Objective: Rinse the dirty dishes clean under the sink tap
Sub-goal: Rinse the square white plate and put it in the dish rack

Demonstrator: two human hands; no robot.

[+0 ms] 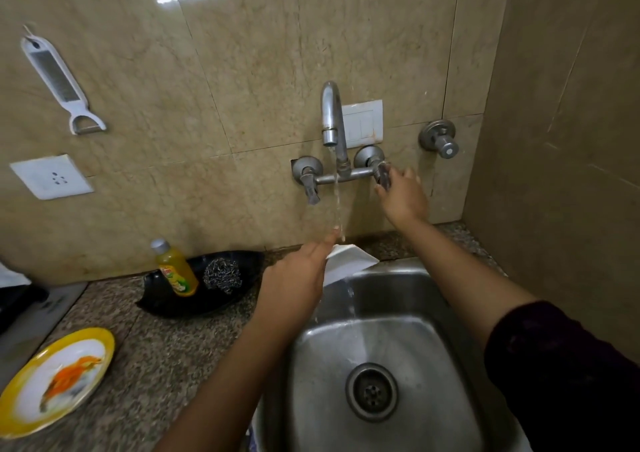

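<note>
Here: white plate point(346, 261) — tilted over the back rim of the steel sink point(398, 365), under the tap point(332, 116), whose thin stream strikes it and runs off into the basin. Left hand point(294, 278) closed on the plate's left edge, fingers out flat on top. Right hand point(401, 195) wrapped round the tap's right handle point(382, 174). On the speckled worktop point(156, 347), left of the sink: yellow-rimmed dirty plate point(55, 382) near the front; black tray point(207, 292) by the wall, holding a yellow soap bottle point(175, 268) and steel scourer point(221, 275).
</note>
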